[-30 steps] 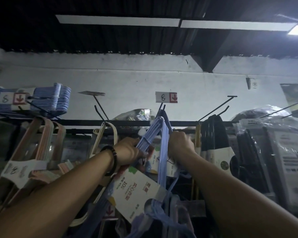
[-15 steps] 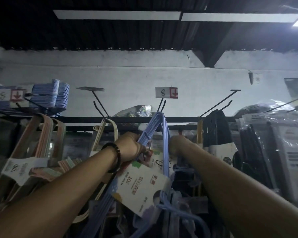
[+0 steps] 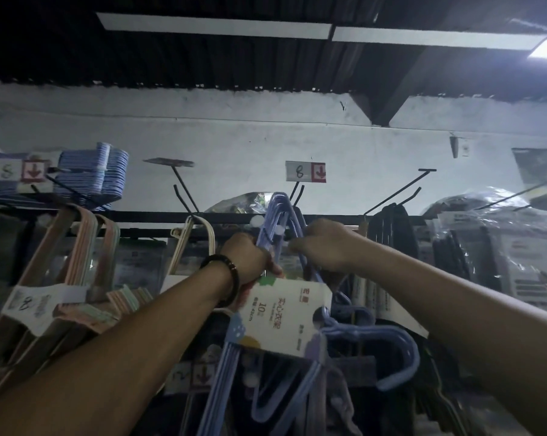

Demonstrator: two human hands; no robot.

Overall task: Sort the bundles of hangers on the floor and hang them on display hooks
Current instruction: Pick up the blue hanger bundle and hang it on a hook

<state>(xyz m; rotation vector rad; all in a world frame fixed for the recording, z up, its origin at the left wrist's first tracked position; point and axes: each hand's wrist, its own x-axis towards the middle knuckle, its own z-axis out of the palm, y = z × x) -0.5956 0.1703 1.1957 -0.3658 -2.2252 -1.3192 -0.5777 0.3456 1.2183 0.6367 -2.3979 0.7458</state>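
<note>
A bundle of blue hangers (image 3: 277,221) with a white paper label (image 3: 286,313) is raised to the display hook (image 3: 297,191) under the price tag marked 8 (image 3: 305,171). My left hand (image 3: 248,258), a dark bracelet on its wrist, grips the bundle's left side just above the label. My right hand (image 3: 324,243) pinches the bundle's right side near the black rail (image 3: 159,215). The bundle's corner sits at the hook's base; whether it hangs on the hook is hidden. The hangers' own hooks (image 3: 401,357) dangle below.
Pink and beige hanger bundles (image 3: 77,262) hang at the left, a cream bundle (image 3: 190,240) beside my left hand, black hangers (image 3: 391,234) and plastic-wrapped packs (image 3: 498,247) at the right. Stacked blue hangers (image 3: 89,171) lie at the upper left. Bare hooks (image 3: 181,187) jut out from the rail.
The bundle's top has shifted slightly up and right toward the hook under the tag. My right hand has come up from lower on the bundle and now pinches it near the rail.
</note>
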